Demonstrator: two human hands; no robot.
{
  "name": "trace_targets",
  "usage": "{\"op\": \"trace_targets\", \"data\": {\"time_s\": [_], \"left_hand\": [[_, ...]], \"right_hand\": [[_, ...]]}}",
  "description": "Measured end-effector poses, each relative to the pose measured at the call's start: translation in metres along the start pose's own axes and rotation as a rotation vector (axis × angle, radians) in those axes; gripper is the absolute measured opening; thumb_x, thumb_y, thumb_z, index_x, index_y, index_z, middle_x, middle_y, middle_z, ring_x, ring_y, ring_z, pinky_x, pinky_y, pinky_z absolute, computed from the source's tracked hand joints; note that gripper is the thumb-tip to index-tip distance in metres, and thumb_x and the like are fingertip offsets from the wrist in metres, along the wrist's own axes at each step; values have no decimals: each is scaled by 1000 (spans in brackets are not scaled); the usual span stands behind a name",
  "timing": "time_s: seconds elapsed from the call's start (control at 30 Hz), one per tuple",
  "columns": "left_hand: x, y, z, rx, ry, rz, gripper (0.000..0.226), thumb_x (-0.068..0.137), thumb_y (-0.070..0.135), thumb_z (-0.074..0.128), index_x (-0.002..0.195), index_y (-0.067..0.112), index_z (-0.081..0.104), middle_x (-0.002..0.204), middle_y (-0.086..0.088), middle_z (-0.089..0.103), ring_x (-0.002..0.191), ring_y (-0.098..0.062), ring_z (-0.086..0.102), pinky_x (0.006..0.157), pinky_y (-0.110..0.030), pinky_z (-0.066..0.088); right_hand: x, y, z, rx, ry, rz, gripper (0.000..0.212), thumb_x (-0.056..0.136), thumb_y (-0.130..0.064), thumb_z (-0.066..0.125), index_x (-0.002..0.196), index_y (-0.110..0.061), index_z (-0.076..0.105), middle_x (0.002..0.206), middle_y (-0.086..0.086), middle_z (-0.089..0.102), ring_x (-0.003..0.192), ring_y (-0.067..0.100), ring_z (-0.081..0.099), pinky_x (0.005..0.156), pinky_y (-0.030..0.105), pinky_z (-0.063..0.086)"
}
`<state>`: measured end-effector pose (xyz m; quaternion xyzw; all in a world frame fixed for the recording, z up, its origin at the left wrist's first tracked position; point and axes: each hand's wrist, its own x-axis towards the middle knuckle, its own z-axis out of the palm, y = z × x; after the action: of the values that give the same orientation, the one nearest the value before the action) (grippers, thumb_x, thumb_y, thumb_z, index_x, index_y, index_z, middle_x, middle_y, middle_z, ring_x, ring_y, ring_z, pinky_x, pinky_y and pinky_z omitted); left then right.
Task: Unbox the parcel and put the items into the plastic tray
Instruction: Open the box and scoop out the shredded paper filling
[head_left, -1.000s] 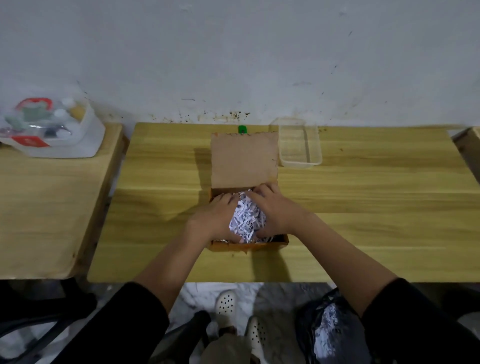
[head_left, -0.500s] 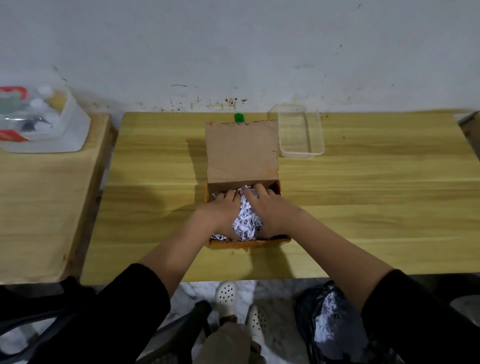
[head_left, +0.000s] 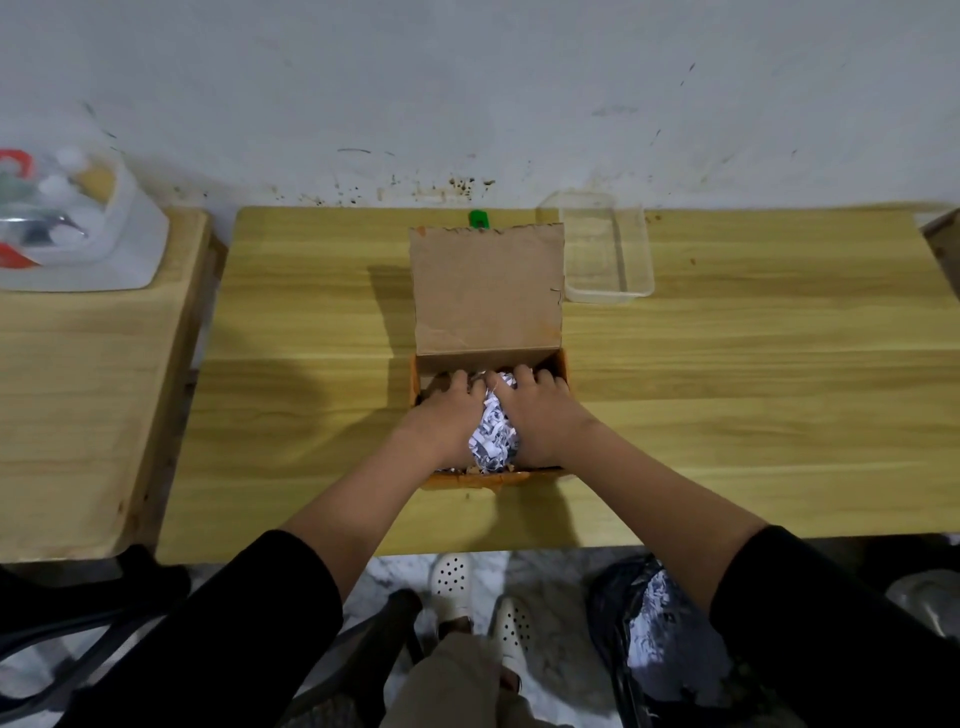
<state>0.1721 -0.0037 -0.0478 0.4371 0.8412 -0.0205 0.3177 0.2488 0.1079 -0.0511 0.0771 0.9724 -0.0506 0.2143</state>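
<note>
A brown cardboard parcel box (head_left: 488, 480) stands open at the table's middle, its lid (head_left: 488, 288) tipped back toward the wall. Inside is a wad of shredded printed paper (head_left: 493, 434). My left hand (head_left: 441, 415) and my right hand (head_left: 543, 415) are both down in the box, pressed against the wad from either side, fingers curled around it. Whatever lies under the paper is hidden. A clear plastic tray (head_left: 608, 296) sits empty at the back, just right of the lid.
A small green object (head_left: 479, 218) peeks out behind the lid. A white container of small items (head_left: 78, 234) rests on the side table (head_left: 78, 415) to the left. A black bag holding shredded paper (head_left: 654, 623) lies on the floor at the right.
Both hands have pushed deeper and further back into the box around the paper wad, which sits lower now. The camera has tilted slightly.
</note>
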Motion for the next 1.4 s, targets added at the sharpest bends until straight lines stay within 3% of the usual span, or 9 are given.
{"op": "trace_targets", "data": {"time_s": [0.27,0.43,0.8,1.03,1.2,1.4], "left_hand": [[0,-1,-2,-98,17,-24,87,73,27,73,141,12,21,138,-16,36,120,-36,48,96,-42,46],[-2,2,-2,-126,66,-24,71,76,28,68,134,7,32,131,-15,47,116,-34,51,92,-41,47],[-14,10,-19,-60,154,-33,68,78,15,69,135,7,32,125,-14,44,106,-35,57,82,-38,47],[-24,11,-47,-49,215,18,66,78,19,68,134,9,35,129,-12,45,106,-30,57,74,-30,43],[-19,14,-83,-57,193,51,79,63,20,81,130,14,40,123,-9,48,111,-30,53,91,-37,46],[-2,51,-124,-57,261,154,76,60,21,81,126,23,43,119,1,52,99,-27,60,77,-37,53]], "right_hand": [[0,-3,4,14,42,48,87,72,-43,70,139,-16,21,127,20,45,110,39,48,94,45,40],[3,-4,8,56,50,71,84,72,-43,69,138,-20,23,128,19,46,112,39,49,96,45,39],[-5,-10,2,230,173,142,84,72,-32,71,140,-20,23,130,12,46,115,36,49,94,42,39],[-15,-10,-26,302,231,120,91,68,-42,72,140,-16,23,136,15,40,122,35,42,100,45,36],[-17,1,-63,327,242,143,96,66,-41,76,140,-19,19,138,13,39,126,35,38,98,46,36],[-36,44,-96,375,327,227,102,59,-44,80,139,-20,22,133,13,45,117,37,48,96,47,40]]}}
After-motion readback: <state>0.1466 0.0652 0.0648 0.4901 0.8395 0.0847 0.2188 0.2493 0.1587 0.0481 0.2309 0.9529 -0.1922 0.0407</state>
